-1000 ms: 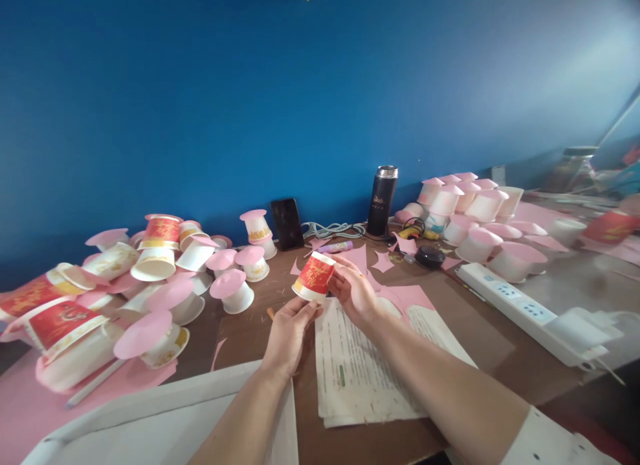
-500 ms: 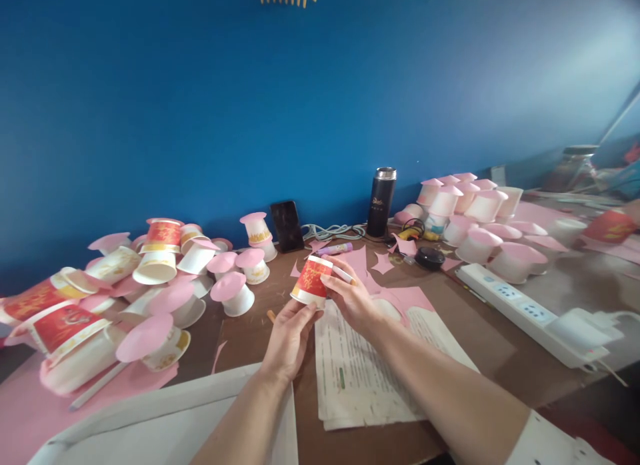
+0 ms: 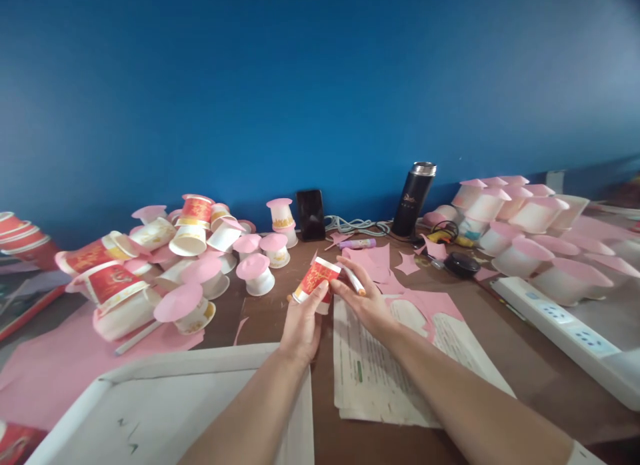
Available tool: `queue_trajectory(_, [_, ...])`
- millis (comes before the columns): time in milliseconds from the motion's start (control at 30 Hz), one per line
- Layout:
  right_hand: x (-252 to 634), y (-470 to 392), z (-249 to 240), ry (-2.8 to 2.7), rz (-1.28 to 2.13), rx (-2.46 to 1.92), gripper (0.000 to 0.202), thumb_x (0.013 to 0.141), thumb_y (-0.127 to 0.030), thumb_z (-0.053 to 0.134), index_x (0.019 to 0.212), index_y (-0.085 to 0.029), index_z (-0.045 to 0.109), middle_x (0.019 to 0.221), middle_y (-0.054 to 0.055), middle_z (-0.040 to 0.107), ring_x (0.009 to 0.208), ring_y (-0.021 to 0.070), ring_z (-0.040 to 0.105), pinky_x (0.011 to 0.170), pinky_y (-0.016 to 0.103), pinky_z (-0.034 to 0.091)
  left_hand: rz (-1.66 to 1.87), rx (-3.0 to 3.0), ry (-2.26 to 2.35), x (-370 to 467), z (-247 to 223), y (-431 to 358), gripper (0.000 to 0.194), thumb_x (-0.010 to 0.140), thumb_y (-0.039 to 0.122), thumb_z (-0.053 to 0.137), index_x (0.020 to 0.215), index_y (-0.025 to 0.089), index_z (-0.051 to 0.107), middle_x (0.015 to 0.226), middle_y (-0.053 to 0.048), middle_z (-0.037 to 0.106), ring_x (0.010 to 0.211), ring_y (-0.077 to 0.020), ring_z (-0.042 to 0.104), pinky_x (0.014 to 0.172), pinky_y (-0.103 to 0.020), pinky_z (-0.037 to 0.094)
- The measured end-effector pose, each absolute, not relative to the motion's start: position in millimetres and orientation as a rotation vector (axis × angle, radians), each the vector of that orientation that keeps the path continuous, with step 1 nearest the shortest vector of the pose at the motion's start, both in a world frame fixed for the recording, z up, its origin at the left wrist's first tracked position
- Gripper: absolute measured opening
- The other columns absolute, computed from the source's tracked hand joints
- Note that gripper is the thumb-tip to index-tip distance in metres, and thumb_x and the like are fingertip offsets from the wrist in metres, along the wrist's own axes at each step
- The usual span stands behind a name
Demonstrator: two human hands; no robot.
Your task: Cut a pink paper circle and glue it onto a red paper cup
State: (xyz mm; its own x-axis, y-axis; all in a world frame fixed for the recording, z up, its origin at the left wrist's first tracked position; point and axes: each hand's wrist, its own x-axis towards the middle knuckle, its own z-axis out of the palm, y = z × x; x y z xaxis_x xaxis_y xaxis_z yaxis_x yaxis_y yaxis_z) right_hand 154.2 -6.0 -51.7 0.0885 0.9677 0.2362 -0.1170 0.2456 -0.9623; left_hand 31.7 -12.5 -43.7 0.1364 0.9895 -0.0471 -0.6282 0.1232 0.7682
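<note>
Blue wall (image 3: 320, 105) behind brown desk (image 3: 270, 318), left hand (image 3: 303, 318) grasping red-and-white paper cup (image 3: 317, 278), right hand (image 3: 367, 301) pinching white marker (image 3: 354, 279), fingertips at cup

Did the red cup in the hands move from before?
Yes, the red cup moved a bit left: it was more to the right of the black phone, now it's almost straight below.

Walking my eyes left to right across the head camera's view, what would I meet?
Stacked red cups, a heap of pink-topped cups, black phone, purple tube, black flask, round black object, white power strip.
</note>
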Motion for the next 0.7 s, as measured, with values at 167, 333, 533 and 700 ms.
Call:
queue_trajectory(167, [165,-6,-49,-1.328,0.44,-0.991,0.036,0.09,-0.031,0.053,0.127,-0.03,0.055,0.122,0.005,0.062,0.116,0.0213,0.055,0.103,0.042,0.041,1.354,0.672,0.727,30,-45,-10,0.033,0.067,0.03,0.076,0.096,0.013,0.069,0.091,-0.006,0.072,0.09,-0.0209,0.066,0.087,-0.033,0.045])
queue_trajectory(333, [171,-20,-32,-1.576,0.042,-0.958,0.031,0.09,-0.02,0.05,0.119,-0.027,0.059,0.109,0.006,0.067,0.099,0.0213,0.062,0.088,0.041,0.048,1.33,0.737,0.783,26,-48,-10,0.03,0.068,0.03,0.075,0.093,0.014,0.07,0.091,-0.006,0.072,0.089,-0.0206,0.065,0.086,-0.032,0.046])
queue_trajectory(533, [166,-27,-27,-1.581,-0.049,-1.02,0.019,0.084,-0.018,0.059,0.101,-0.025,0.063,0.092,0.004,0.07,0.078,0.0174,0.065,0.073,0.032,0.052,1.287,0.752,0.831,27,-44,-12,0.034,0.067,0.03,0.075,0.096,0.013,0.068,0.091,-0.007,0.072,0.088,-0.0218,0.065,0.084,-0.033,0.046])
queue_trajectory(700, [166,-26,-29,-1.643,0.005,-1.004,0.014,0.085,-0.019,0.057,0.095,-0.024,0.065,0.085,0.003,0.069,0.078,0.0177,0.064,0.077,0.034,0.051,1.29,0.746,0.813,27,-47,-10,0.034,0.064,0.029,0.078,0.093,0.013,0.069,0.092,-0.007,0.072,0.089,-0.0217,0.065,0.087,-0.034,0.045])
